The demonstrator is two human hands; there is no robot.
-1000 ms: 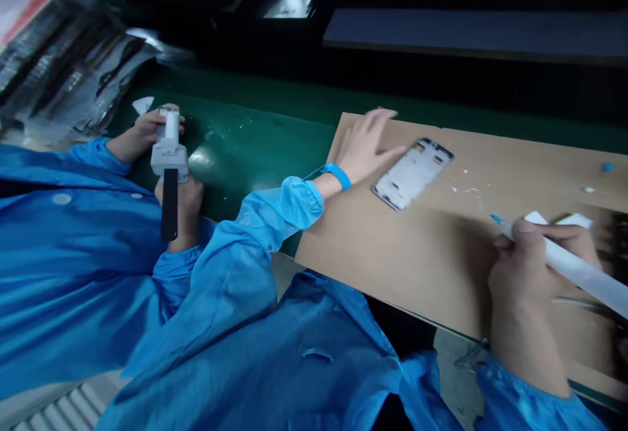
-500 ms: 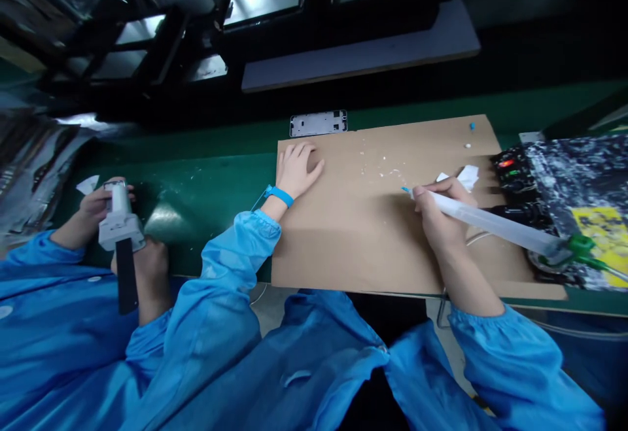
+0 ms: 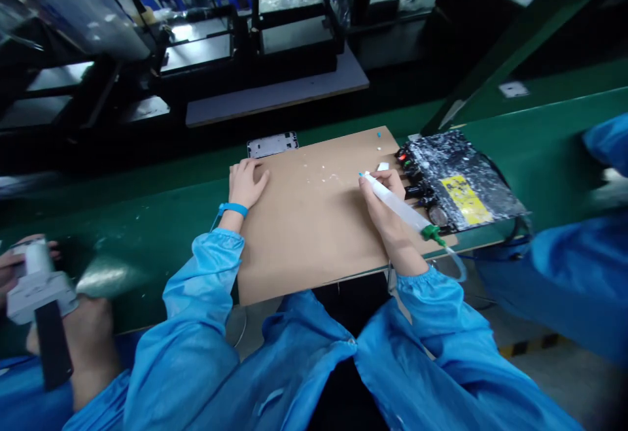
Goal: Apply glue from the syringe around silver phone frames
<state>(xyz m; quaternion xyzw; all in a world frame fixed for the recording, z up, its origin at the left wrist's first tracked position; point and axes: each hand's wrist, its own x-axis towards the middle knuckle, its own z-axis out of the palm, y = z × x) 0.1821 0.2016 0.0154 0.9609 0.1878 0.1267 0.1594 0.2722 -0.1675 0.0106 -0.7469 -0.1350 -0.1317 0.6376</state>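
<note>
My left hand (image 3: 246,184) lies palm down with its fingers out, on the left edge of a brown cardboard sheet (image 3: 304,241). A blue band circles that wrist. In my right hand (image 3: 379,215) is a dispensing syringe (image 3: 400,208), gripped near its blue tip, which points left just above the cardboard. Its green cap joins a clear tube at the rear. Beyond my left fingers, against the sheet's far edge, lies a flat grey phone frame (image 3: 273,145). Small white specks are scattered over the sheet between my hands.
A black, paint-spattered control box (image 3: 454,163) with knobs and a yellow label stands right of the cardboard. A white scrap (image 3: 383,167) lies by my right hand. To the left, a co-worker's hands hold a white device (image 3: 39,280). Another person's blue sleeve (image 3: 574,261) shows at right.
My view has swung to the right, bringing in the whole control box and another person's sleeve. My left hand stays flat on the cardboard; my right hand still holds the syringe.
</note>
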